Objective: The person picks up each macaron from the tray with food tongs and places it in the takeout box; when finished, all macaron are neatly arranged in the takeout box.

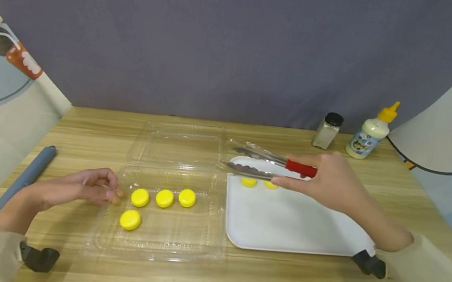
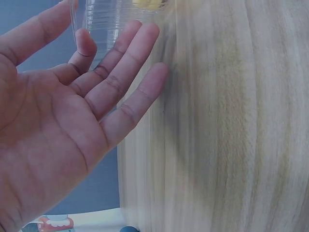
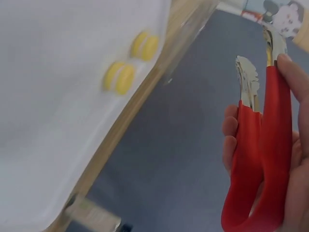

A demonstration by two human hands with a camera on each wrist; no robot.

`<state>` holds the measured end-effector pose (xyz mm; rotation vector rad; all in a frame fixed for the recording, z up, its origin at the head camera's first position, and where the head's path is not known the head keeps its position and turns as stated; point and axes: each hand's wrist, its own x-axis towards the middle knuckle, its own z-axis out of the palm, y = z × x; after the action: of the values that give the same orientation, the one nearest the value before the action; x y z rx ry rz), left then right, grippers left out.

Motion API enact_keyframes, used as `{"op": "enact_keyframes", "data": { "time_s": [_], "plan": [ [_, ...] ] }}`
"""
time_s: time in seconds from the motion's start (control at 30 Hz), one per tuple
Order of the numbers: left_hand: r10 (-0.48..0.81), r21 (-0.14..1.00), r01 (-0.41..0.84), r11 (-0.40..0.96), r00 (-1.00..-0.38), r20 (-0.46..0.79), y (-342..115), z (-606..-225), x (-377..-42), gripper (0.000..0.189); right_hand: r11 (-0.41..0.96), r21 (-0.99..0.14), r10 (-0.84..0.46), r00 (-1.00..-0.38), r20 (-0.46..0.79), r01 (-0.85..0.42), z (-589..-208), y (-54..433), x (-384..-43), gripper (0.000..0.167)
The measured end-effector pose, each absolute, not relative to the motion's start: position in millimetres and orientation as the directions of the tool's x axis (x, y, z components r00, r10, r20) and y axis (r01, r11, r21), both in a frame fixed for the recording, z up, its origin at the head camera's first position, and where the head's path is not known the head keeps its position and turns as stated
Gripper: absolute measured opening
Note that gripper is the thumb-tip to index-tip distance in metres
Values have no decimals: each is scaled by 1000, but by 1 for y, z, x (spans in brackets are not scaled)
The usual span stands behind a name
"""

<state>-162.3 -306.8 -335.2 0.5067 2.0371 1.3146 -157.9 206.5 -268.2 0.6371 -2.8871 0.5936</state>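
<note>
My left hand point(image 1: 81, 186) is at the left edge of a hinged clear plastic box point(image 1: 166, 246), pinching its rim between thumb and index finger; the other fingers spread loosely in the left wrist view. Several yellow macarons point(image 1: 164, 198) sit inside the box, in a row at the back plus one in front at the left. My right hand point(image 1: 329, 183) grips metal tongs by their red handle point(image 3: 251, 159). The tongs' arms point(image 1: 252, 171) stand apart, with nothing seen between the tips, above the white tray's point(image 1: 283, 227) back left corner. Two macarons point(image 3: 119, 77) lie on that tray.
The box's lid point(image 1: 183, 147) lies folded back behind it. At the back right stand a black-capped jar point(image 1: 326, 131) and a yellow-topped squeeze bottle point(image 1: 367, 138). A grey-blue rod point(image 1: 27, 177) lies left of my left hand. A grey cloth wall point(image 1: 239, 50) rises behind the table.
</note>
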Motion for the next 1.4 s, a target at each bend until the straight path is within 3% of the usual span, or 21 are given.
{"op": "enact_keyframes", "data": {
  "time_s": [0.47, 0.67, 0.97, 1.4],
  "plan": [
    [610, 888, -37, 458, -713, -344, -311, -333, -165, 17, 908, -297, -278, -956, 98, -294, -288, 271, -164, 70],
    [610, 887, -36, 461, -713, -346, -313, -334, -165, 18, 928, -251, -269, -962, 56, -274, -296, 279, -169, 74],
    [599, 881, -27, 473, -724, -343, -313, -336, -164, 25, 925, -278, -273, -962, -12, -259, -310, 286, -173, 72],
    [587, 875, -25, 484, -732, -346, -313, -337, -164, 29, 928, -246, -288, -958, 3, -280, -323, 284, -171, 69]
  ]
}}
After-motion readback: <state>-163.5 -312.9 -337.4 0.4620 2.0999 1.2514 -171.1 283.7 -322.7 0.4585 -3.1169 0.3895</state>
